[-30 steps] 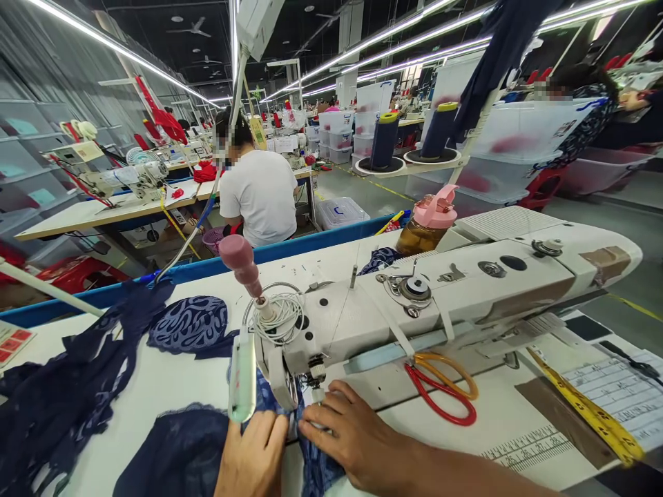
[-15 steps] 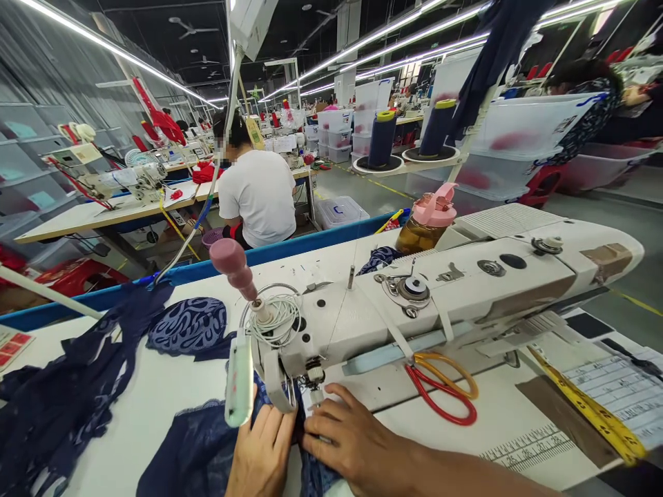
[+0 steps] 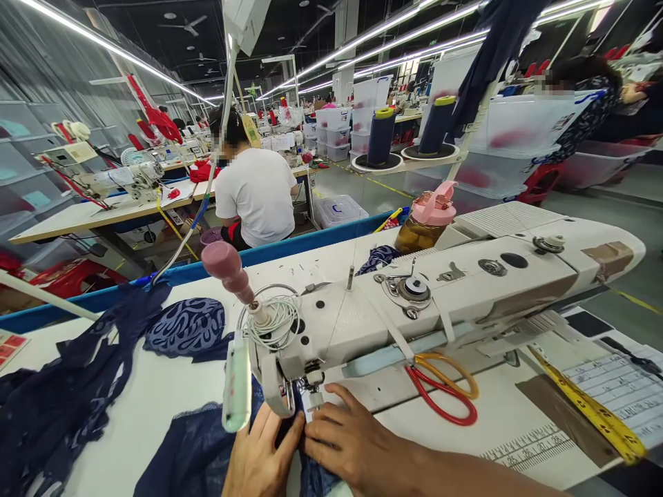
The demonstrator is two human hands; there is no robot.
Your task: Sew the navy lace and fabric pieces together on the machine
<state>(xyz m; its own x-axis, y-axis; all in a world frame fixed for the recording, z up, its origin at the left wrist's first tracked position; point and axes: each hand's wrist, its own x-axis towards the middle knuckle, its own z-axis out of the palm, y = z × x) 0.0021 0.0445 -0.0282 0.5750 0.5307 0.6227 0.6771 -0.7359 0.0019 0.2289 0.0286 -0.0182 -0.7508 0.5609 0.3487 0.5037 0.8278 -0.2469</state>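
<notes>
At the needle end of a white sewing machine, both my hands rest on navy fabric. My left hand lies just left of the presser foot area, fingers forward on the fabric and thumb angled toward the other hand. Close beside it, my right hand has bent fingers pressed on a navy strip. The machine head hides the needle point and part of the left fingertips. A pale green light bar hangs by the left hand.
Red-and-orange-handled scissors hang from the machine arm. A yellow tape measure lies right. Navy pieces and a patterned cup lie left. A pink-lidded bottle stands behind the machine. A person in a white shirt sits ahead.
My left thumb has spread from the fingers toward my right hand, and the left hand has shifted slightly. My right hand has barely moved. The view has tilted a little.
</notes>
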